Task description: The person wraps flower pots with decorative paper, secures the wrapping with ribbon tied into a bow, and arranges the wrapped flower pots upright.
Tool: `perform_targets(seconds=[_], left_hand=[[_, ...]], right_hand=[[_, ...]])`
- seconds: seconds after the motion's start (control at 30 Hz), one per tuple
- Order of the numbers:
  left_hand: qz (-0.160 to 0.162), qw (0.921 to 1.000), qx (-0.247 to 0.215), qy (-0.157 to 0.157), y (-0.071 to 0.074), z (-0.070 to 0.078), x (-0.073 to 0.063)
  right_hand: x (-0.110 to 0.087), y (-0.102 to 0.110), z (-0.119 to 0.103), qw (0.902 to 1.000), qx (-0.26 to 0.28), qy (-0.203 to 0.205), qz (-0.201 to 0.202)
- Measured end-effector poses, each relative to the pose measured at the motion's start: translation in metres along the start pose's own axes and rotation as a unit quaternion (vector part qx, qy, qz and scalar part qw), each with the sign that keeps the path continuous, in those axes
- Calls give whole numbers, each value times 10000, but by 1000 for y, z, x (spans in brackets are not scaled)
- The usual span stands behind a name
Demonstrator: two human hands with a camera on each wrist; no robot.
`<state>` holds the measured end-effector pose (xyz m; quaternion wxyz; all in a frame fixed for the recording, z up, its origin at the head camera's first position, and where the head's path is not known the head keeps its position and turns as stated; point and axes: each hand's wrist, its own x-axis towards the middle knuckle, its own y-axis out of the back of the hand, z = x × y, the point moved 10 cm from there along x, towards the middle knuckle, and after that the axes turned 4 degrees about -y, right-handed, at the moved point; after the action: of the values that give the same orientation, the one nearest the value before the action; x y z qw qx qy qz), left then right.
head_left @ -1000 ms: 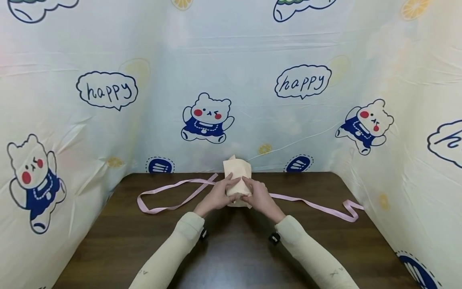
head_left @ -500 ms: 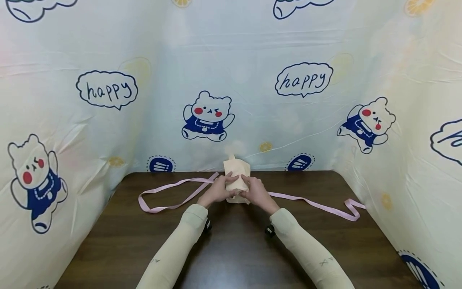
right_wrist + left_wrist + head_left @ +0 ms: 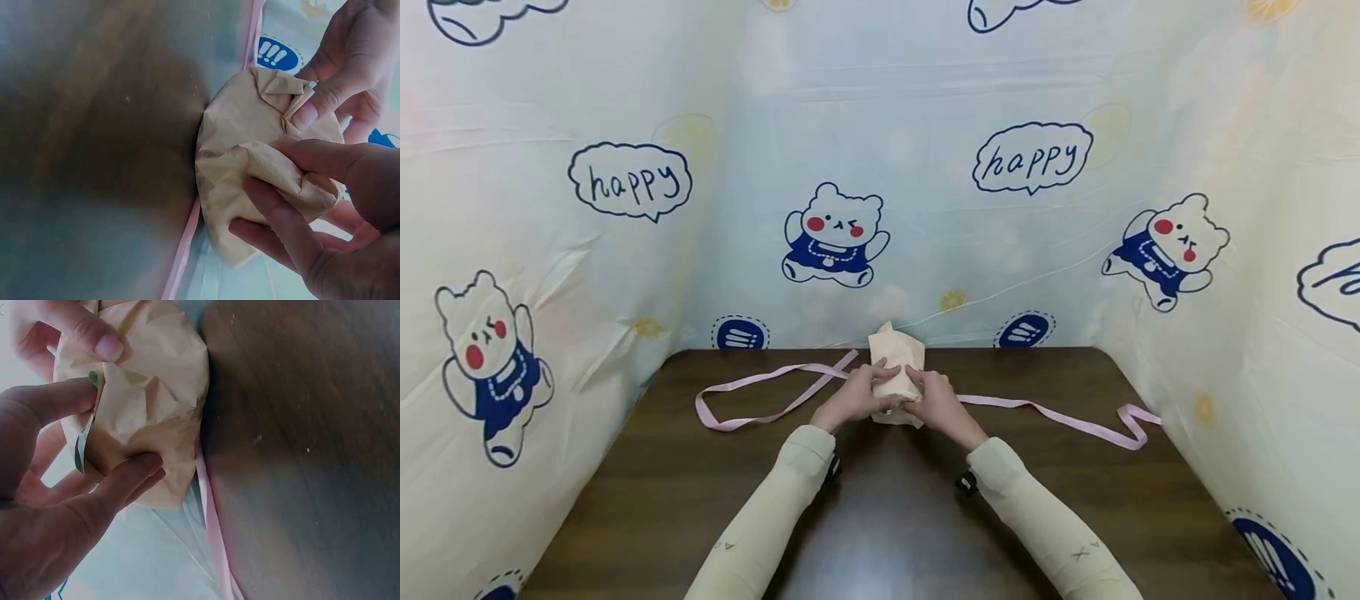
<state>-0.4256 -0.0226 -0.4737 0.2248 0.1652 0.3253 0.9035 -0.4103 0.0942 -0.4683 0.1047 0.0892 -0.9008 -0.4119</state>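
Note:
At the back middle of the table stands a bundle wrapped in creased tan paper [image 3: 897,343], its upper end leaning toward the backdrop. My left hand [image 3: 855,395] grips its left side, and my right hand [image 3: 942,402] grips the right. Both thumbs and fingers pinch folds of the paper at its front. In the left wrist view a green strip [image 3: 81,450] shows along a paper edge. What lies inside the wrapping is hidden. A pink ribbon [image 3: 1026,404] runs out on both sides of the bundle and passes close to its base.
The dark wooden table [image 3: 887,517] reaches back to a printed cloth backdrop [image 3: 925,108], which also hangs along both sides. Looped ribbon [image 3: 730,425] lies to the left, and the right end is bent in a zigzag near the table's edge.
Both hands keep hold of the paper bundle, with small shifts of the fingers and forearms. The head view has tilted slightly. The ribbon lies as before.

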Motion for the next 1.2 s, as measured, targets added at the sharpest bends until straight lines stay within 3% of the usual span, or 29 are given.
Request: perform_targets(seconds=[0.23,0.6,0.83,1.2], left_hand=[[-91,9997,143,-161,1,14,4],[-72,10000,53,-24,0,16,-1],[-149,9998,9,116,-7,12,-14],[-281,9989,312,-193,-12,23,-36]], right_hand=[[1,11,3,9999,-33,12,158],[-5,11,0,9997,53,198,150],[-18,4,-4,9994,163,301,50],[-40,2,-16,9982,223,548,69]])
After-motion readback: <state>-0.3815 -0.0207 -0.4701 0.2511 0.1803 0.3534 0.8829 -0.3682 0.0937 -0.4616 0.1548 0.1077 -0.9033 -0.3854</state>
